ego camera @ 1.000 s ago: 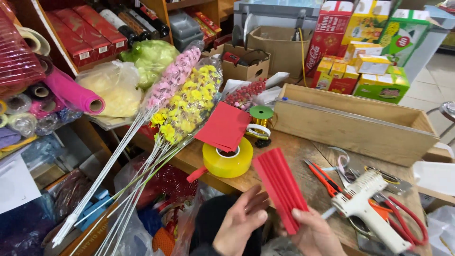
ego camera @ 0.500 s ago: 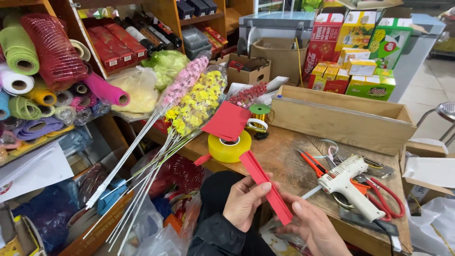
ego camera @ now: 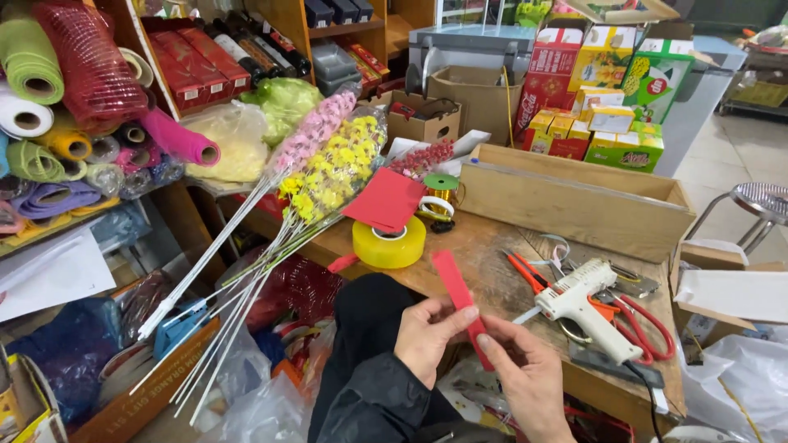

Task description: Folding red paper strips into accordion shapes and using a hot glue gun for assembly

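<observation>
A narrow folded strip of red paper stands tilted in front of me, over the near edge of the wooden workbench. My left hand pinches its lower part between thumb and fingers, and my right hand grips the bottom end from the right. A white hot glue gun lies on the bench just right of the strip, on top of red-handled scissors. A yellow tape roll with a red paper square on it sits beyond the strip.
Pink and yellow artificial flower stems lean off the bench's left end. A long wooden box crosses the back of the bench. Shelves with rolls of mesh and ribbon stand at left, coloured cartons behind, a metal stool at right.
The wide pleated red sheet has been closed into a narrow strip between my hands. The view has tilted up and the strip now stands nearer the tape roll.
</observation>
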